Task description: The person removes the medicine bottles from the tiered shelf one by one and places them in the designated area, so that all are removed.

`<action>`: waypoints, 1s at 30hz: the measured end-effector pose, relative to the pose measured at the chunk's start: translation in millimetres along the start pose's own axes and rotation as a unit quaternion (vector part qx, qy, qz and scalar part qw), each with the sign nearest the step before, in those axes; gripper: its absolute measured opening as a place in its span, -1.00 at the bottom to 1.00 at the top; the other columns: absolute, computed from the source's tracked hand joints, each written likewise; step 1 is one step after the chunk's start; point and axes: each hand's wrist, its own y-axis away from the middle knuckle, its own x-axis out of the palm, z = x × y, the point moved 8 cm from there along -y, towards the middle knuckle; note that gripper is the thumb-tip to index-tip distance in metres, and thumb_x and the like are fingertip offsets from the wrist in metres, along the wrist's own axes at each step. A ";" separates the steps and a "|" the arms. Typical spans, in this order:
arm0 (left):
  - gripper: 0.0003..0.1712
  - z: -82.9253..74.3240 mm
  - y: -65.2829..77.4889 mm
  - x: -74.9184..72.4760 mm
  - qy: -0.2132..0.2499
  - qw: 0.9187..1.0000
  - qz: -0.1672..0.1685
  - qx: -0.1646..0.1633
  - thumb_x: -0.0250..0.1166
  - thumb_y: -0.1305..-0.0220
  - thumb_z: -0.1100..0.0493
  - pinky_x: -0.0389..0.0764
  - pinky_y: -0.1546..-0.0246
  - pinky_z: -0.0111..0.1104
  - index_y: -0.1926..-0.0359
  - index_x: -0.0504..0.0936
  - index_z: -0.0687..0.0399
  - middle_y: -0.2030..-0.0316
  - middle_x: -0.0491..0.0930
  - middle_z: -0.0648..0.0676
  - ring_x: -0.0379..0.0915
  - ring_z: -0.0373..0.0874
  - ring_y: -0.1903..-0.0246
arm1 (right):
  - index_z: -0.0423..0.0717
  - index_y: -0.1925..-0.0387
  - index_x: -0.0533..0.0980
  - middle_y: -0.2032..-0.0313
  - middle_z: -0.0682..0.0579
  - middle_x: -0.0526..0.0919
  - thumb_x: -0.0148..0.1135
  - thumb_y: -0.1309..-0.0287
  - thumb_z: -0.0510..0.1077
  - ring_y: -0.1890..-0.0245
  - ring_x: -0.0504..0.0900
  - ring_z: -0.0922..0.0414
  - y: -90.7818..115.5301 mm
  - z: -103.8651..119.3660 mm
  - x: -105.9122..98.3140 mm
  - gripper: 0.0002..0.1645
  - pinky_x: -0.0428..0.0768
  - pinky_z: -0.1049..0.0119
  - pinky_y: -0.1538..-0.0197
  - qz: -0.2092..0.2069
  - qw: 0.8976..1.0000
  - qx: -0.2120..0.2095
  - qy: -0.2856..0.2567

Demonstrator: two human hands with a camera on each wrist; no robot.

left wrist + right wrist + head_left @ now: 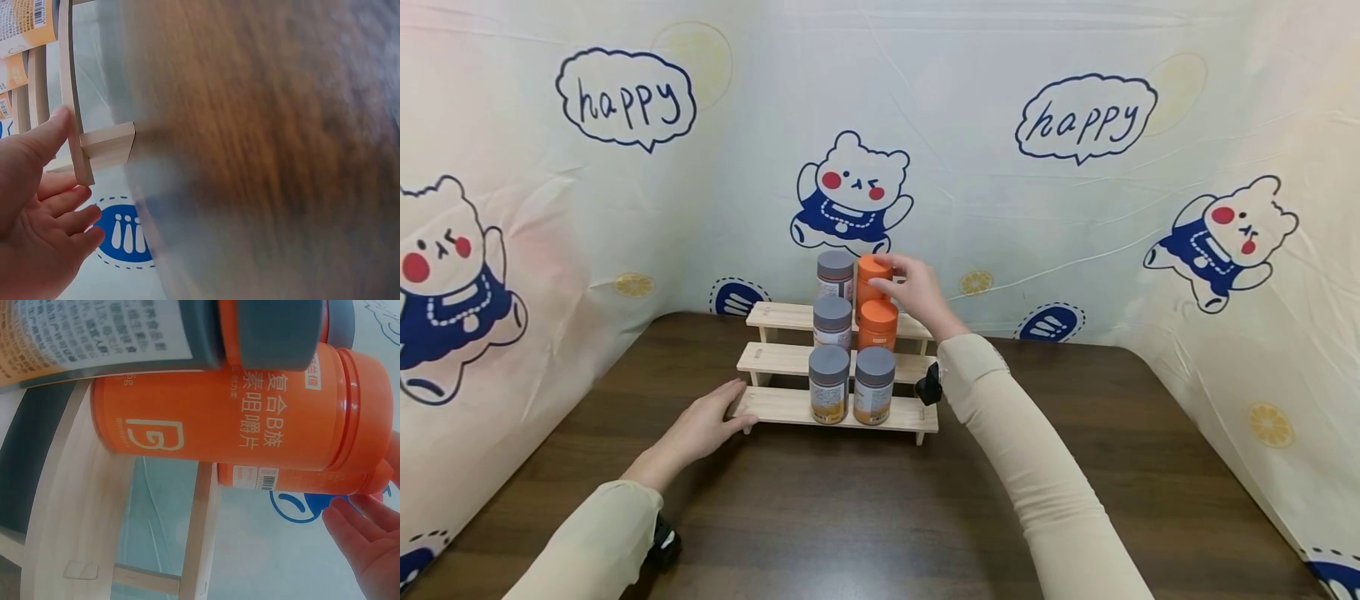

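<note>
A three-step wooden display stand (782, 359) bears several lidded bottles in two columns. My left hand (703, 423) holds the left end of its lowest step, the thumb against the board (70, 94) and the fingers behind it. On the top step, my right hand (916, 287) grips the lid of an orange bottle (867, 289). In the right wrist view that bottle (300, 480) is partly hidden behind another orange bottle (212, 422) on the middle step. Grey-lidded bottles fill the left column (832, 321), and one more (874, 385) stands at the lowest step's right.
Dark wooden table (880, 517) lies under the stand. Behind it hangs a pale cloth (962, 125) printed with bears and lettering, close to the top step. Each wrist carries a black device (664, 542) under a light sleeve (1037, 467).
</note>
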 end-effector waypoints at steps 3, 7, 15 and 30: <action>-0.31 -0.1 0.8 0.0 0.004 1.000 0.002 0.003 0.28 -0.18 0.12 0.24 -0.08 0.11 -0.18 0.30 0.51 -0.16 0.24 0.50 0.19 0.36 -0.13 | -0.03 -0.16 0.46 -0.05 0.02 0.54 0.27 -0.12 -0.10 0.07 0.51 0.10 0.0 -1.0 0.9 -0.47 0.53 0.30 0.09 -0.003 1.000 0.001 -0.010; -0.32 0.6 1.9 -0.1 0.006 1.000 0.005 0.000 0.27 -0.19 0.11 0.25 -0.07 0.11 -0.18 0.30 0.51 -0.17 0.24 0.49 0.19 0.36 -0.13 | -0.03 -0.15 0.47 -0.03 0.01 0.55 0.27 -0.13 -0.11 0.10 0.53 0.11 -0.8 -2.5 1.7 -0.48 0.53 0.31 0.11 -0.007 1.000 0.007 -0.019; -0.33 1.4 2.9 -0.2 0.008 1.000 0.009 -0.005 0.26 -0.21 0.09 0.26 -0.07 0.10 -0.19 0.31 0.49 -0.18 0.24 0.46 0.20 0.34 -0.13 | -0.04 -0.13 0.49 0.00 0.01 0.56 0.27 -0.13 -0.13 0.12 0.54 0.11 -2.3 -6.4 2.3 -0.51 0.54 0.31 0.11 -0.013 0.999 0.020 -0.036; -0.30 3.4 2.6 1.1 0.014 1.000 0.020 -0.014 0.24 -0.23 0.07 0.26 -0.07 0.10 -0.22 0.28 0.48 -0.21 0.21 0.44 0.19 0.33 -0.14 | -0.06 -0.13 0.49 0.01 0.00 0.57 0.26 -0.13 -0.14 0.11 0.53 0.10 1.3 -3.9 -1.1 -0.52 0.54 0.31 0.11 -0.026 0.999 0.010 -0.046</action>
